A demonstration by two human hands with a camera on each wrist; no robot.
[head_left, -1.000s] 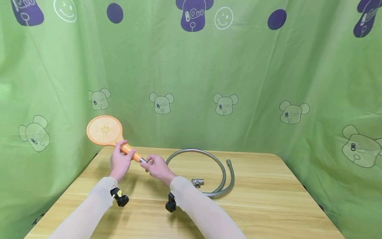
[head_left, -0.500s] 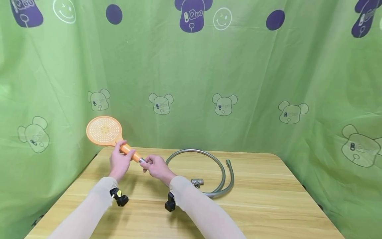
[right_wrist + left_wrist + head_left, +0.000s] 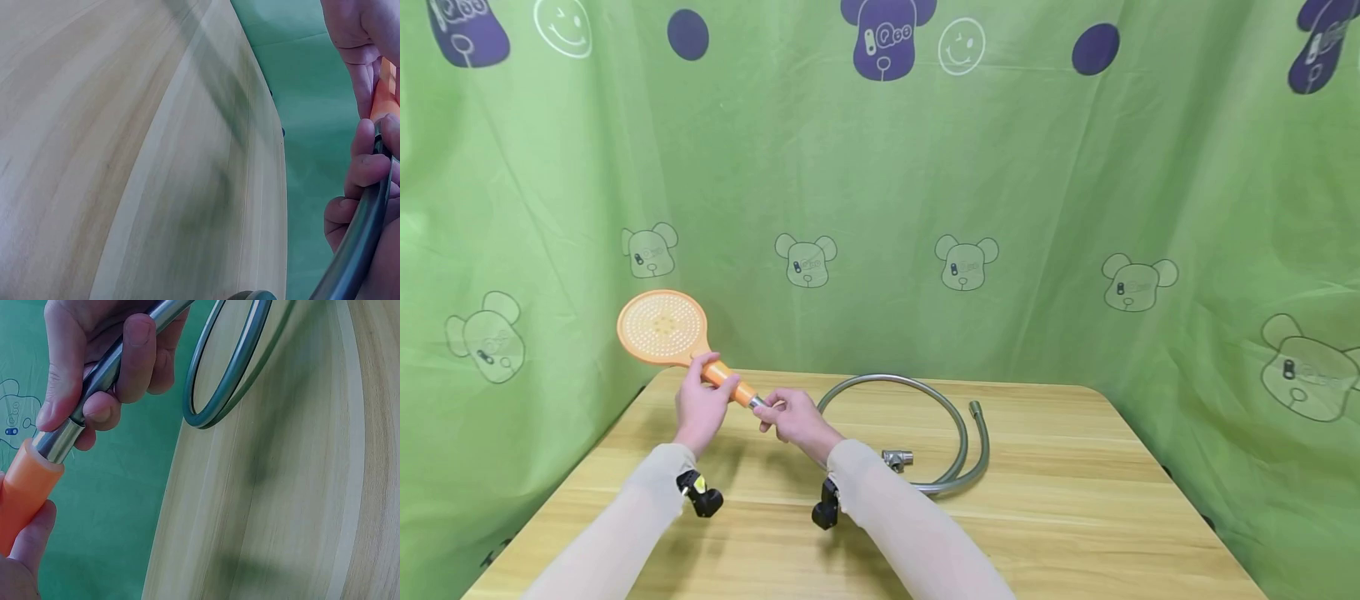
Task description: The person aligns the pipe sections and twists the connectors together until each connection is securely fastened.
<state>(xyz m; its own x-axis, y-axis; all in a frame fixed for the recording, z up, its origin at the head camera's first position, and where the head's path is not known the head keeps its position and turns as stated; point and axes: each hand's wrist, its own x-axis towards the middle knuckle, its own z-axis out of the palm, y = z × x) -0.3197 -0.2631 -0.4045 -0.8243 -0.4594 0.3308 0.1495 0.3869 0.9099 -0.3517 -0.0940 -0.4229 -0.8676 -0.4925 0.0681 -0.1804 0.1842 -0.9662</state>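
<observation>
I note the orange shower head with its round, pale, perforated face (image 3: 662,327) held at a tilt over the far left of the light wooden table (image 3: 1075,517). Left hand (image 3: 702,410): clamped round the handle, face extending beyond the fingertips, handle end projecting toward the right hand (image 3: 799,425). Right hand: fingers curled round the flexible grey metal hose (image 3: 880,377), thumb against the bright metal collar (image 3: 59,440) at the handle end. Left wrist view gives me the hose end running into that collar, largely covered by fingers in the head view; whether it is threaded I cannot tell. Only the head view shows the shower face and, inside the hose loop, a small silver metal fitting (image 3: 895,459)
</observation>
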